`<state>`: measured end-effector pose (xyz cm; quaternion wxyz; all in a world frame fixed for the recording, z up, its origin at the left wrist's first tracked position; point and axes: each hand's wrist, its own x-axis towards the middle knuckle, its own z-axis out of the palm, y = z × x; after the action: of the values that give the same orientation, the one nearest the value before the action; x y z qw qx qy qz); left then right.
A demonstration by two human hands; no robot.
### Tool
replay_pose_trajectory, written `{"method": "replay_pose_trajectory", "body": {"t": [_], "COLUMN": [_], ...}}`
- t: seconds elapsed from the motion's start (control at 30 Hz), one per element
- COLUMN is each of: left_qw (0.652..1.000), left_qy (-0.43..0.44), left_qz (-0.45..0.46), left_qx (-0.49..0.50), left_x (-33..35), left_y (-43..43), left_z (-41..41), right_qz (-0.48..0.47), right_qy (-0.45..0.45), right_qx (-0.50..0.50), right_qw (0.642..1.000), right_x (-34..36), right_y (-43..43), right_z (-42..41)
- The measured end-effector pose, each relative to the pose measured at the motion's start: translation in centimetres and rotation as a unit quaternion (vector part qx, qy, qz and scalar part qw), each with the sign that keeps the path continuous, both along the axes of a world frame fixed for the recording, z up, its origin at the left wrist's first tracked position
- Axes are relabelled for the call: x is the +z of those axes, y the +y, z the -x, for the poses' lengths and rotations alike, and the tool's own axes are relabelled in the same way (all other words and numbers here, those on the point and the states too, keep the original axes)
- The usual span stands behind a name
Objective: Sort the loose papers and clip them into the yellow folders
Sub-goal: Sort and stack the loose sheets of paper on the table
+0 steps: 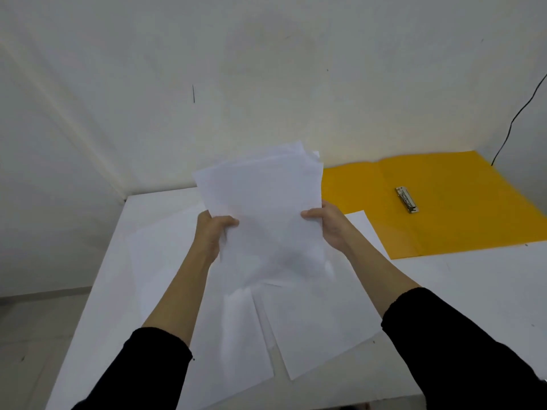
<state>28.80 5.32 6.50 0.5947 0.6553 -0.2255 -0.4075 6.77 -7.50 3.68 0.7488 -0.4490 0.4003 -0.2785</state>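
Note:
I hold a stack of white papers (263,208) upright above the table, its sheets fanned unevenly at the top. My left hand (211,235) grips the stack's left edge and my right hand (328,224) grips its right edge, thumbs on the front. More loose white sheets (310,329) lie flat on the white table (473,291) beneath my arms. An open yellow folder (444,226) lies flat at the back right, its metal clip (408,199) in the middle of the right half.
The table stands in a corner against white walls. Its left edge (88,291) drops to a pale floor. A black cable (515,119) hangs down the right wall behind the folder.

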Motion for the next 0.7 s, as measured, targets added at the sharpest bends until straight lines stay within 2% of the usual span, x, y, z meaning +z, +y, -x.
{"method": "replay_pose_trajectory", "body": {"t": [0.1, 0.2, 0.4, 0.5, 0.6, 0.7], "left_qw": [0.997, 0.994, 0.994, 0.990, 0.984, 0.982], "left_qy": [-0.016, -0.026, -0.062, -0.099, -0.132, -0.102], "left_qz": [0.051, 0.081, 0.053, 0.023, 0.039, 0.042], "left_qx": [0.049, 0.072, 0.074, 0.094, 0.117, 0.151], "left_x": [0.5, 0.3, -0.8, -0.4, 0.4, 0.5], "left_y": [0.6, 1.3, 1.7, 0.8, 0.3, 0.2], "left_z": [-0.3, -0.4, 0.4, 0.6, 0.7, 0.5], "right_qz": [0.035, 0.060, 0.111, 0.121, 0.101, 0.084], "right_qy": [-0.048, -0.053, 0.077, 0.082, 0.066, 0.058], "right_qx": [0.007, 0.019, 0.047, 0.005, -0.058, -0.089], "right_qw": [0.998, 0.997, 0.990, 0.989, 0.991, 0.991], "right_x": [1.5, 1.7, 0.5, 0.9, 1.4, 1.3], "right_y": [0.1, 0.6, 3.0, 3.1, 3.1, 3.3], "right_z": [-0.7, -0.8, -1.4, -2.3, -3.1, -3.6]}}
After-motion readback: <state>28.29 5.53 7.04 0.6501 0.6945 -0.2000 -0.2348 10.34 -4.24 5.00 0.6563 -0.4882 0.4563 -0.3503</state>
